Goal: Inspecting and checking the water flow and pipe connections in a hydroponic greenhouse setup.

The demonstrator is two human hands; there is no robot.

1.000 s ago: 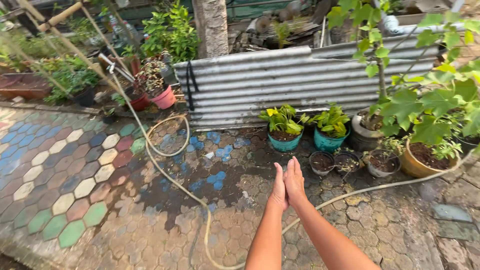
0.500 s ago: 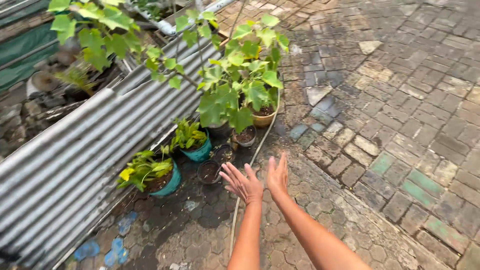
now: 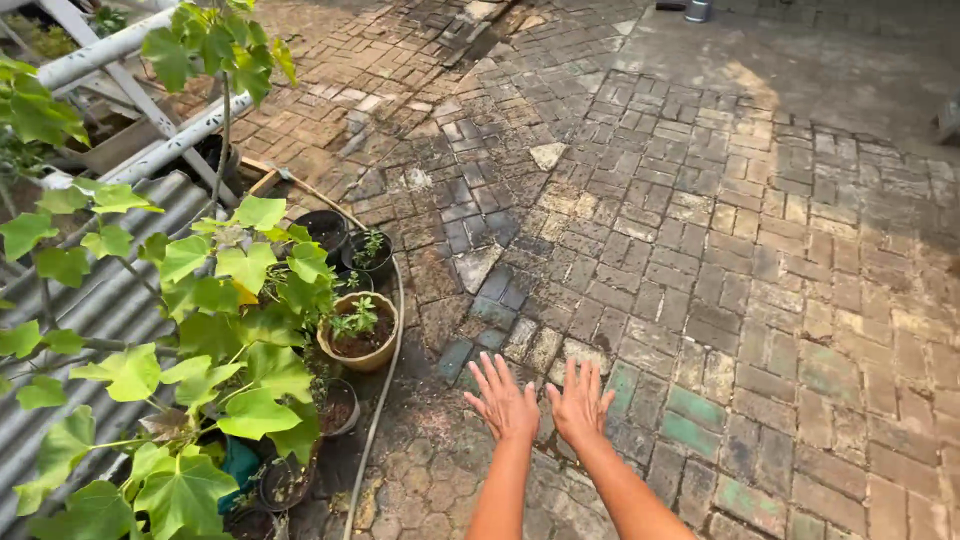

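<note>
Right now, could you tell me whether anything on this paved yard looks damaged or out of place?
Yes: the brick paving is uneven, with a loose pale slab lying askew and mismatched tiles. A hose trails across the ground beside the tan pot. Both hands are empty.

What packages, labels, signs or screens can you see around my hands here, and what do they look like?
No packages, labels, signs or screens are in view.
Left hand and right hand: both open and empty, spread over the brick paving.
Nearest container: a round tan plant pot with no label showing, left of the hands beside a hose.
</note>
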